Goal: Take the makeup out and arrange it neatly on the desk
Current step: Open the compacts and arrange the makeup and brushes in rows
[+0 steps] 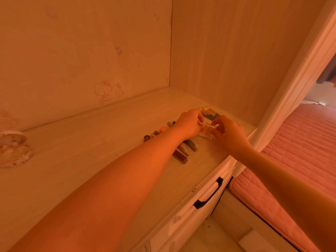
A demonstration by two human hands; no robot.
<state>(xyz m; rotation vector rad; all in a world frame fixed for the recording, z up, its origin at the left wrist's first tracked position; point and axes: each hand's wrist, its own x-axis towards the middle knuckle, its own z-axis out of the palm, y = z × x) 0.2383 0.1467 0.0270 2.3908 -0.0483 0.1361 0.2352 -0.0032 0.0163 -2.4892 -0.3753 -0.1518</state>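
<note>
On the pale wooden desk (94, 160), near its right end, both my hands hold a small clear plastic container (207, 130). My left hand (189, 124) pinches its left edge and my right hand (227, 131) pinches its right edge. Several lipstick-like tubes (181, 155) lie in a row under and beside my left forearm. A few more sticks (210, 113) lie close to the side wall, just behind my hands. My hands hide most of the container.
A round glass jar (12, 150) stands at the desk's far left. A drawer with a black handle (209, 193) is below the desk's front edge. A pink quilted bed (300, 157) lies to the right, past a white post.
</note>
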